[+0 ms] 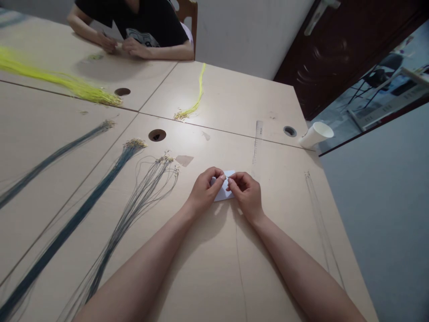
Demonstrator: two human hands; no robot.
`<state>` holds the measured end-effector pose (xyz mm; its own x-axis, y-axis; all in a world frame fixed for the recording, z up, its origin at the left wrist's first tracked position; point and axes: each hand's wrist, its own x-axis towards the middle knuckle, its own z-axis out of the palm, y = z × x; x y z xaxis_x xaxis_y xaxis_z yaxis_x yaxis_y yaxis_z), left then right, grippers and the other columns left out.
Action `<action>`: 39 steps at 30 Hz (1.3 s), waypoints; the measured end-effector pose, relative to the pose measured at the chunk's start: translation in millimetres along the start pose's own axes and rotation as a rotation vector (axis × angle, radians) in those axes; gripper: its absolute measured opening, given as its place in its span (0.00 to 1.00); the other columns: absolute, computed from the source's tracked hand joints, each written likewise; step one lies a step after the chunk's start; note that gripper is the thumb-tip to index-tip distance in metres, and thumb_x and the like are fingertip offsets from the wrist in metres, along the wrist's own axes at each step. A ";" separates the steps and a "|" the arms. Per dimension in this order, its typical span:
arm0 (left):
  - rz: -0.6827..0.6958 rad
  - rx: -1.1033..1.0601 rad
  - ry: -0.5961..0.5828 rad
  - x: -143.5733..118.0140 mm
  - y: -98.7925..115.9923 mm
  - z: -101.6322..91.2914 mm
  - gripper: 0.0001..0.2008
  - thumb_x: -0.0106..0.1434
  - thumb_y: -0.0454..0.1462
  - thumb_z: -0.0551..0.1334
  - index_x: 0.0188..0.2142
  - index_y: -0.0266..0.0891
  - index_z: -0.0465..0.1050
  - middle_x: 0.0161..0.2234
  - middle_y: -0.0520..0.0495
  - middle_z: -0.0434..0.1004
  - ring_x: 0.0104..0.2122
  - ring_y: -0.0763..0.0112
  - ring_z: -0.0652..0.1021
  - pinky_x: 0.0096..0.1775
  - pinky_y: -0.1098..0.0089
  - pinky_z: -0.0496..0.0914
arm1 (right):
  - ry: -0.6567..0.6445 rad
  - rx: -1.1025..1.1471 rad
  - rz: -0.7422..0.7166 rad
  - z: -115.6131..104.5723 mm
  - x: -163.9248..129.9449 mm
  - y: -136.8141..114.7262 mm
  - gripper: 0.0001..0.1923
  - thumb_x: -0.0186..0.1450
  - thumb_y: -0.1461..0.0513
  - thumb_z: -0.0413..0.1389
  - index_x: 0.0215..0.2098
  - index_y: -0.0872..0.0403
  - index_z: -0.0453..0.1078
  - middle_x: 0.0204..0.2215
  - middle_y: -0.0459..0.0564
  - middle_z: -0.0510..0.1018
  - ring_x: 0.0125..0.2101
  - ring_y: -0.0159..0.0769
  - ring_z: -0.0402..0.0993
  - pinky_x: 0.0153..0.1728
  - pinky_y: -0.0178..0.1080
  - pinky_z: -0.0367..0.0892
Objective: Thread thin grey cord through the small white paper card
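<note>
My left hand point(206, 190) and my right hand point(246, 192) meet over a small white paper point(224, 193) on the table. Thumb and finger of each hand are pinched together, with the tips nearly touching. Between them is something tiny and pale, too small to make out. A thin grey cord point(238, 255) runs from beneath my right hand towards the table's near edge; its upper end is hidden by the fingers. Left of my hands lies a loose bundle of grey cords point(134, 203) with gold-coloured metal ends.
Farther left lie a thick dark-teal cord bundle point(83, 210), another grey bundle point(56, 154) and yellow cords point(63, 81). A clear ruler point(257, 141), a white paper cup point(317, 135) and a few grey cords point(317, 208) are to the right. Opposite sits a person point(144, 27), hands together.
</note>
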<state>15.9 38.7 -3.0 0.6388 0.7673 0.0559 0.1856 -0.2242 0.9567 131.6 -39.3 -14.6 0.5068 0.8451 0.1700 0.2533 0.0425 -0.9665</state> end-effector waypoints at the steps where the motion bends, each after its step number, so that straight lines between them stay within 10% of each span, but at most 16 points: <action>1: 0.000 0.004 -0.003 0.1 0.4 -0.1 0.10 0.60 0.41 0.54 0.30 0.36 0.65 0.26 0.52 0.66 0.25 0.77 0.65 0.27 0.75 0.59 | 0.008 -0.018 -0.005 0.2 -0.2 0.3 0.04 0.58 0.61 0.54 0.30 0.54 0.67 0.23 0.45 0.73 0.22 0.30 0.70 0.25 0.34 0.65; 39: -0.018 -0.026 -0.041 1.5 1.9 -0.4 0.10 0.59 0.41 0.54 0.30 0.36 0.67 0.26 0.52 0.67 0.25 0.77 0.65 0.27 0.75 0.60 | 0.091 -0.213 -0.160 0.7 -1.5 -2.0 0.02 0.55 0.65 0.53 0.27 0.53 0.67 0.22 0.43 0.72 0.22 0.29 0.65 0.25 0.34 0.62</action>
<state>16.9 39.6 -1.1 0.6657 0.7457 0.0276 0.1781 -0.1948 0.9645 129.7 -40.2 -13.0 0.5156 0.7851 0.3432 0.4985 0.0509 -0.8654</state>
